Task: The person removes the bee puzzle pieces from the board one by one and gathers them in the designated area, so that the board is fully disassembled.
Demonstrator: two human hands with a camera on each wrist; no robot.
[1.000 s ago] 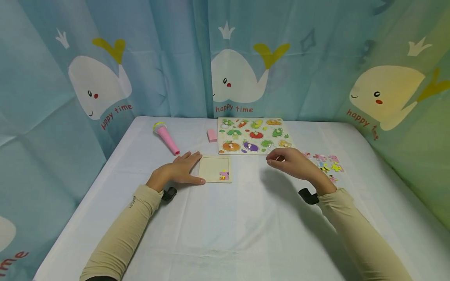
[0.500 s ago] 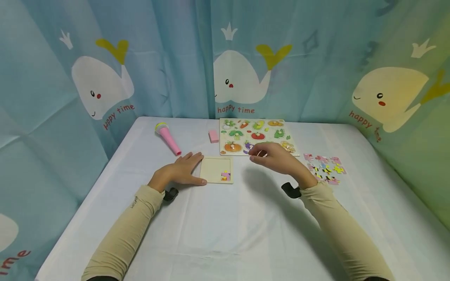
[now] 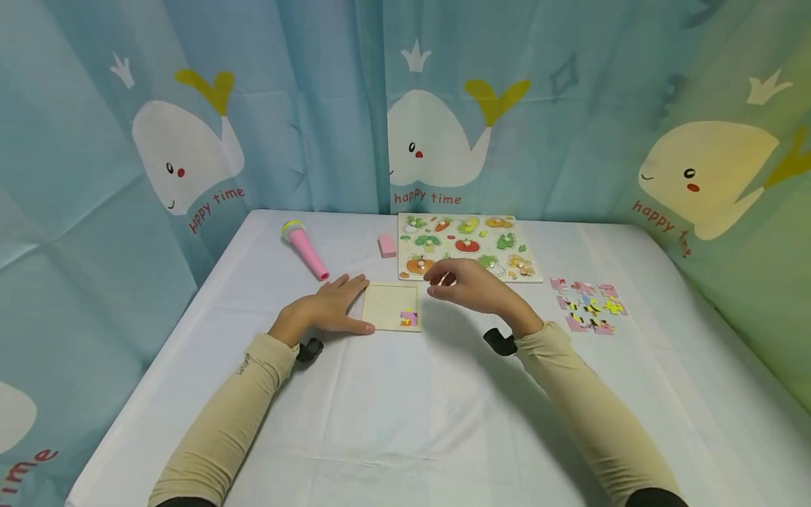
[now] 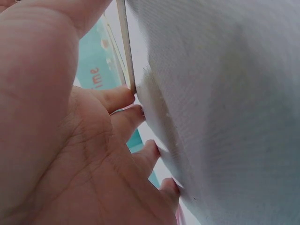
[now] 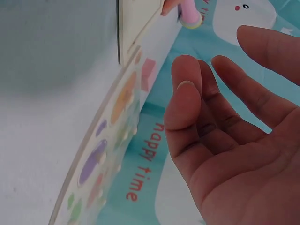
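My left hand [image 3: 323,306] lies spread on the cloth, thumb and index fingertip at the left side of a shallow wooden puzzle tray [image 3: 383,306]. One pink and yellow jigsaw piece [image 3: 408,318] sits in the tray's near right corner. In the left wrist view the index fingertip meets the tray's edge [image 4: 125,47]. Above the tray's right side hovers my right hand [image 3: 469,285], fingers loosely curled. Its thumb [image 5: 269,49] and index finger stand apart in the right wrist view, the curtain showing between them. Several loose jigsaw pieces [image 3: 586,306] lie to the right.
A vegetable knob puzzle board [image 3: 467,246] lies behind the tray, partly covered by my right hand in the head view. Left of it are a pink block [image 3: 387,246] and a pink toy microphone [image 3: 305,249]. A blue whale-print curtain [image 3: 342,105] borders the table's back and sides.
My right hand has moved left from beside the loose pieces to the tray's right side, uncovering those pieces. The left hand stays on the tray's edge.
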